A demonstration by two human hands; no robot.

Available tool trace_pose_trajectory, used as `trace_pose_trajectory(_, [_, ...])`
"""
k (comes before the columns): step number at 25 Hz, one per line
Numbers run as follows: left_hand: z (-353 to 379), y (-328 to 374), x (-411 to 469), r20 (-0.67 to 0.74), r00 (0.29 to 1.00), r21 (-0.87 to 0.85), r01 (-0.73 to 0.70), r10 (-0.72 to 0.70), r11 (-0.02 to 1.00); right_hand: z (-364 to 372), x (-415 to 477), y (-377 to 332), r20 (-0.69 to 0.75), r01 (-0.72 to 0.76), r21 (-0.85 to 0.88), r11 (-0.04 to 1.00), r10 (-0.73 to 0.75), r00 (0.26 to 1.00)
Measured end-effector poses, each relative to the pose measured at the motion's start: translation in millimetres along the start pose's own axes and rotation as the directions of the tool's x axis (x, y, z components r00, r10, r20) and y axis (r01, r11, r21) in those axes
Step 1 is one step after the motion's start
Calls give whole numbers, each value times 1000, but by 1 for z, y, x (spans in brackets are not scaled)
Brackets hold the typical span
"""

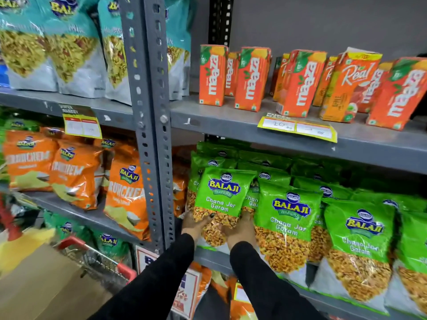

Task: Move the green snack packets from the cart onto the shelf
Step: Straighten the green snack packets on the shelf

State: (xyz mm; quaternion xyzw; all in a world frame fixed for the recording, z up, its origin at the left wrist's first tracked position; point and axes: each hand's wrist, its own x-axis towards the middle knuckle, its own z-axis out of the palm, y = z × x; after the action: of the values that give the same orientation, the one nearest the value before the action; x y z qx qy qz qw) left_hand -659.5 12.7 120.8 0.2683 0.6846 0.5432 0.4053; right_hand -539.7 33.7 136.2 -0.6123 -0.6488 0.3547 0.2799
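Observation:
A green snack packet (221,195) stands upright at the left end of the middle shelf (208,257). My left hand (195,224) grips its lower left corner, thumb on the front. My right hand (240,232) holds its lower right edge from below. Several more green packets (288,218) stand in a row to the right and behind it. The cart (97,255), with a red rim, is at the lower left; a cardboard box (46,282) fills it, and no green packets show inside.
A grey perforated upright post (152,125) stands just left of my hands. Orange snack bags (76,174) fill the shelf left of it. Orange juice cartons (298,82) stand on the shelf above, with a yellow price tag (298,130) on its edge.

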Motion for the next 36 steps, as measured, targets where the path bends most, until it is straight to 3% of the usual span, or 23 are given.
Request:
trace_pose_trajectory(4, [-7,5,5,-126,992,-108,-3,-11,994,4,6,-15,-21,110,-9,994,-110,994])
trace_pose_trajectory(9, [-7,10,3,-216,976,-118,-50,23,992,21,0,-19,-24,80,75,994,-79,997])
trace_pose_trajectory(14, [-3,-2,5,-338,941,-110,1,-38,994,26,1,-19,8,111,10,994,-111,994])
trace_pose_trajectory(20, [-3,-3,10,-352,925,-113,107,-141,988,29,4,-23,65,121,-12,993,-120,991])
trace_pose_trajectory(28, [-5,-3,20,-331,944,39,1,12,999,35,7,-21,6,101,69,993,-101,995])
trace_pose_trajectory(36, [-8,-8,18,-315,947,106,101,-63,989,34,7,-20,58,135,60,989,-138,989])
